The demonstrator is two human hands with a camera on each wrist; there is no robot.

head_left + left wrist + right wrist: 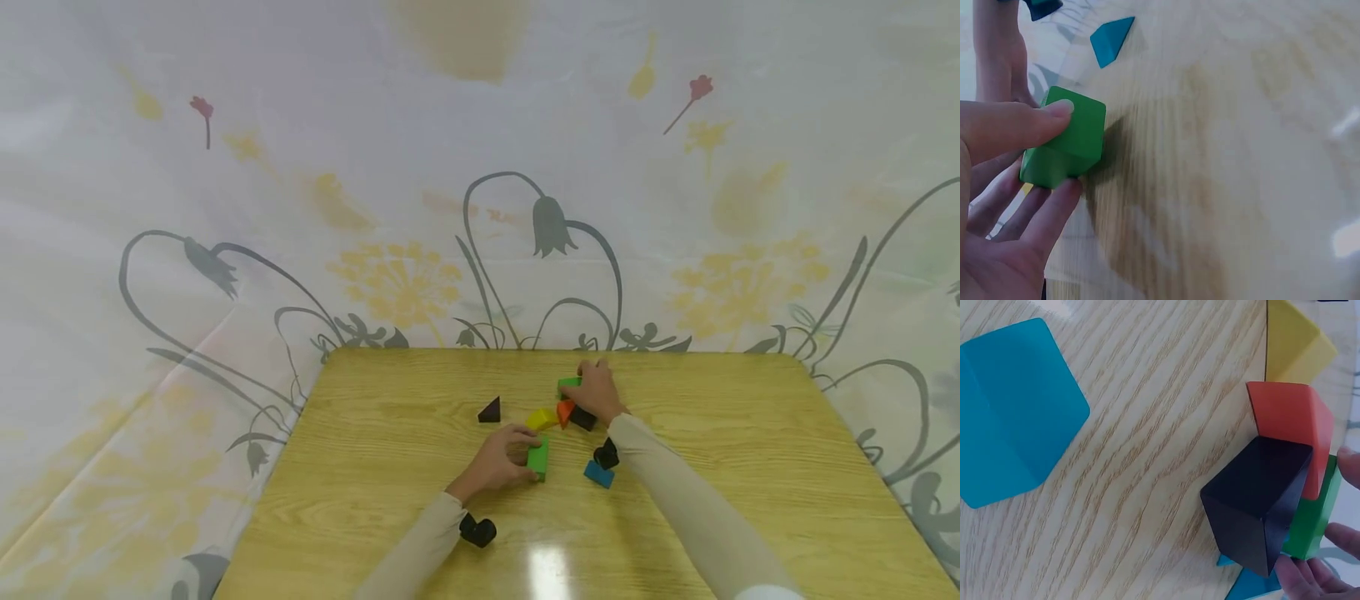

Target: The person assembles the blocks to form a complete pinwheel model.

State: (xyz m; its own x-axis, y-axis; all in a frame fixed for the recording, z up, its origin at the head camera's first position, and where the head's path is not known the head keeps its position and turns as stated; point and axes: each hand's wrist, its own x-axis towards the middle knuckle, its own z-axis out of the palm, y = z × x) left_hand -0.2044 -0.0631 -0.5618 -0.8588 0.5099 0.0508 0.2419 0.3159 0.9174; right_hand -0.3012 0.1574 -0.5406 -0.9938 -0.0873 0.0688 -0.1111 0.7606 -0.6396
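Though cropped in its wrist view, the right hand pinches a far green block, half hidden behind black block and red block just beside its fingers. Left hand: curled round a near green block, under its thumb; yellow block just beyond those fingertips.

Markings: you had no legible text, label, brand, number or sign before you in any of the three views.

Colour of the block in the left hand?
The block is green; best seen in the left wrist view.
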